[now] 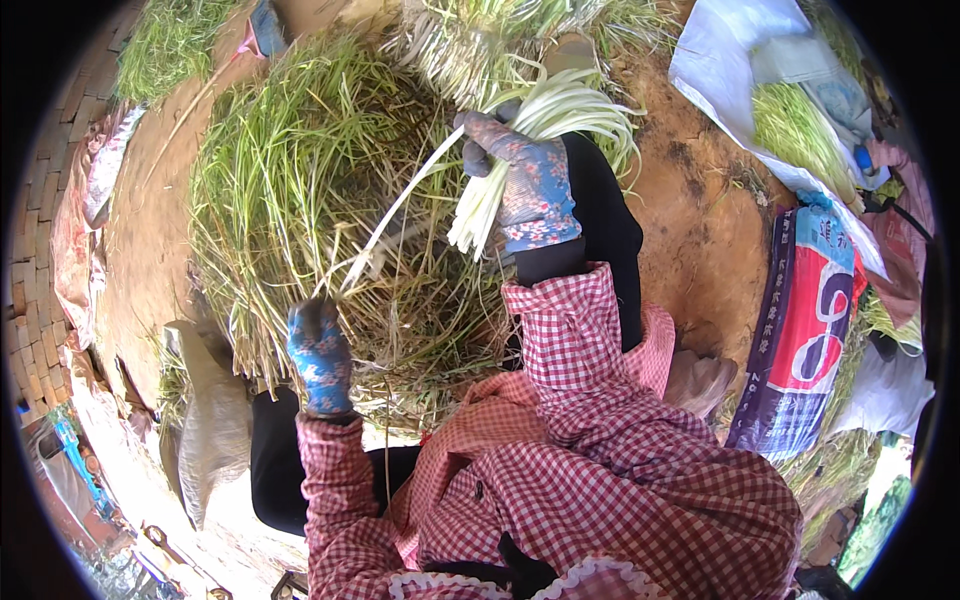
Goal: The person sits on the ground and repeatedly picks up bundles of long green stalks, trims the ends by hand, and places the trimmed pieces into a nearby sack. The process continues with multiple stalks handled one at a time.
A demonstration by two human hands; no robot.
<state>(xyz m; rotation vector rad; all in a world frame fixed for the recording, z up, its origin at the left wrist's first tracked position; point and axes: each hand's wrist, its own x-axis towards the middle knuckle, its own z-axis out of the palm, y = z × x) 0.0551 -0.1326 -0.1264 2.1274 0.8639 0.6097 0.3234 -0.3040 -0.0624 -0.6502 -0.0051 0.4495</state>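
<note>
My right hand [529,176], in a blue floral glove with grey fingers, is closed around a bundle of pale green-white stalks [592,109]. The cut-looking white ends [480,214] stick out below the palm. One single stalk [405,199] runs from the right thumb and fingers down toward my left hand [321,352], gloved alike. The left fingers are pinched together at the lower end of this stalk, with thin strands beside them; exactly what they grip is partly hidden. Under and between both hands lies a large heap of long green leafy stalks [277,172], mixed with dry brown strands.
Another heap of stalks [480,45] lies ahead, and one more [176,49] at the far left. On the right are a white sheet [712,67] with greens and a printed sack [806,322] bearing writing. A beige sack [214,427] stands by my left knee. Bare earth [697,217] lies between.
</note>
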